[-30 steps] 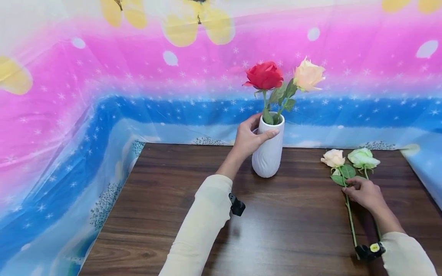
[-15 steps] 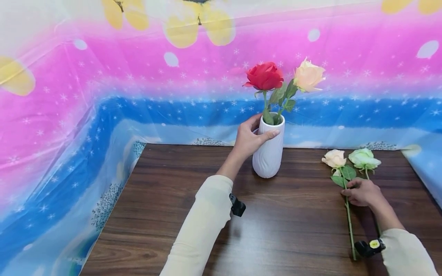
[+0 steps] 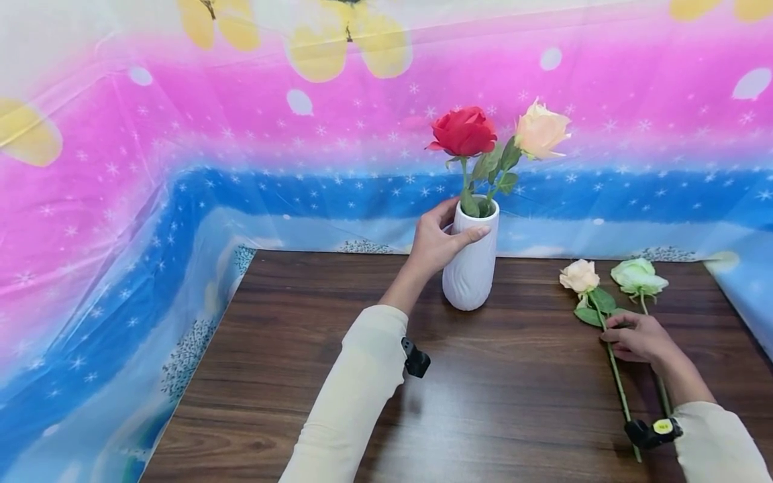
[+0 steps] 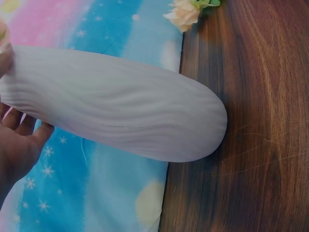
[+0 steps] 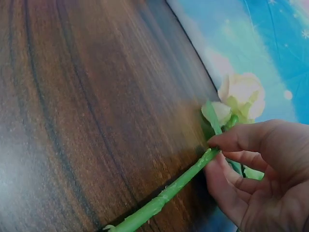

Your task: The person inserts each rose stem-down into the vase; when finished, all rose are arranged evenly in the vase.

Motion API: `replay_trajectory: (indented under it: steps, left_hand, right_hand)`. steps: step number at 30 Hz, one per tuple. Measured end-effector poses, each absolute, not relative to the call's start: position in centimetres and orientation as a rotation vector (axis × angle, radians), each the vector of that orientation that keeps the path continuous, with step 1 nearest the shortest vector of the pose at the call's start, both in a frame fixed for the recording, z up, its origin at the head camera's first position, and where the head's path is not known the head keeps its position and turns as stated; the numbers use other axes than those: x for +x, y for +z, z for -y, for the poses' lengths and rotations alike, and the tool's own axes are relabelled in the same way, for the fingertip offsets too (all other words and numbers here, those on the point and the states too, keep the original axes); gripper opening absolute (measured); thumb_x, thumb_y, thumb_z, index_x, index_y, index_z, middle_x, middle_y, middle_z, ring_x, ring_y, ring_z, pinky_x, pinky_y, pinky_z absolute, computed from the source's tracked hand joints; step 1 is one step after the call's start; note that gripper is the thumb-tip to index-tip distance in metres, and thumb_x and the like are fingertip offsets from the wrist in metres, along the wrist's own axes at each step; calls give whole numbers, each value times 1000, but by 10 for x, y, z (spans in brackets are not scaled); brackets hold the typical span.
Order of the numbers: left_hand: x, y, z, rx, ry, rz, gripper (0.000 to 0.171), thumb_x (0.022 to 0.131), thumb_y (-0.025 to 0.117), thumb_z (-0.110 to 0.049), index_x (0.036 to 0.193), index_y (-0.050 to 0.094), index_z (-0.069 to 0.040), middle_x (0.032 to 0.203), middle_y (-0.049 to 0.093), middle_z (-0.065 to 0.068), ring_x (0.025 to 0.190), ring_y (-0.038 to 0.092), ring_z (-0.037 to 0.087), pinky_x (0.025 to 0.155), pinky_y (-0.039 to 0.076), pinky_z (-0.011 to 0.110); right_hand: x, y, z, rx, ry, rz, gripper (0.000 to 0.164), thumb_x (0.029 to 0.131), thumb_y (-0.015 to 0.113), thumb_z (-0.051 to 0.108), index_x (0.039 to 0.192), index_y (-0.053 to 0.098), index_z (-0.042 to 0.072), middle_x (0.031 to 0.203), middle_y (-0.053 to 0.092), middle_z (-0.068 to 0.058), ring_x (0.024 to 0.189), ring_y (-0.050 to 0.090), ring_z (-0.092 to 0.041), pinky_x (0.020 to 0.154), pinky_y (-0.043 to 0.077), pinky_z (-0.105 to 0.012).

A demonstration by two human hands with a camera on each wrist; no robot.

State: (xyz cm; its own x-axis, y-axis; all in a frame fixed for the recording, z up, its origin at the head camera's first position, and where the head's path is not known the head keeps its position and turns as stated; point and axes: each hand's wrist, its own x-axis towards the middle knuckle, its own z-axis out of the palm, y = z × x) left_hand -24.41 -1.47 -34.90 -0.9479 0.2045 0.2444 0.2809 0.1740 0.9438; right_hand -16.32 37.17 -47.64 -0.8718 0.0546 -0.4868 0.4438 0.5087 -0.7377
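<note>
My left hand [image 3: 436, 236] grips the upper part of a white ribbed vase [image 3: 470, 268], thumb across its front near the rim. The vase stands on the table, and its wavy surface [image 4: 120, 106] fills much of the left wrist view. A red rose [image 3: 464, 131] and a peach rose [image 3: 541, 130] rise from its mouth. At the right, my right hand [image 3: 640, 337] pinches the green stem of a second peach rose [image 3: 580, 276] between thumb and fingers, just below its leaves. In the right wrist view that stem [image 5: 166, 193] slants down from the fingertips.
A pale green rose [image 3: 639, 276] lies on the table to the right of the pinched one, its stem partly behind the right hand. The dark wooden table [image 3: 302, 349] ends at the back against a pink and blue patterned cloth [image 3: 272, 147].
The pinched peach rose has turned slightly, its bloom shifting left and its stem end right, away from the green rose. My left hand and the vase have stayed in place.
</note>
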Motion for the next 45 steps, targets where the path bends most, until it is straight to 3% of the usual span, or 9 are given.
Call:
replay_trajectory:
  steps: [11, 18, 26, 33, 41, 45]
  left_hand:
    - [-245, -349, 15, -489, -1916, 2369, 69, 87, 82, -26, 149, 53, -16, 144, 62, 7, 133, 62, 24, 107, 55, 40]
    - [-246, -350, 15, -500, -1915, 2372, 69, 87, 82, -27, 148, 53, -16, 143, 63, 7, 132, 62, 23, 107, 55, 39]
    - [-247, -351, 15, -517, -1919, 2376, 68, 88, 81, -28, 149, 52, -16, 144, 61, 6, 133, 61, 23, 108, 54, 38]
    - [-248, -352, 16, -521, -1920, 2379, 69, 88, 81, -28, 149, 52, -16, 145, 61, 7, 134, 61, 23, 108, 54, 38]
    - [-248, -352, 15, -514, -1934, 2363, 68, 88, 81, -28, 149, 53, -17, 144, 62, 7, 133, 62, 23, 107, 55, 39]
    - [-247, -352, 15, -506, -1934, 2361, 68, 88, 81, -28, 149, 53, -17, 144, 62, 7, 132, 62, 23, 107, 55, 39]
  right_hand:
    - [-165, -480, -366, 273, -1530, -2198, 14, 99, 63, 16, 113, 61, 16, 91, 71, 20, 83, 67, 0, 76, 62, -24]
    - [-170, -472, -358, 223, -1616, -2194, 16, 100, 61, 13, 116, 56, 14, 92, 71, 23, 84, 68, 2, 75, 61, -23]
    - [-173, -459, -351, 198, -1774, -2124, 26, 99, 64, 10, 111, 56, 32, 91, 73, 23, 83, 70, 1, 72, 61, -20]
    - [-176, -449, -343, 174, -1985, -2002, 24, 99, 64, 7, 111, 60, 28, 91, 74, 16, 81, 71, -5, 70, 62, -21]
    - [-178, -434, -333, 123, -2042, -2072, 14, 100, 65, 17, 111, 60, 23, 91, 73, 17, 81, 70, -3, 70, 62, -22]
    - [-178, -427, -329, 91, -2125, -2046, 11, 100, 64, 14, 107, 63, 23, 89, 75, 14, 79, 73, -5, 68, 63, -23]
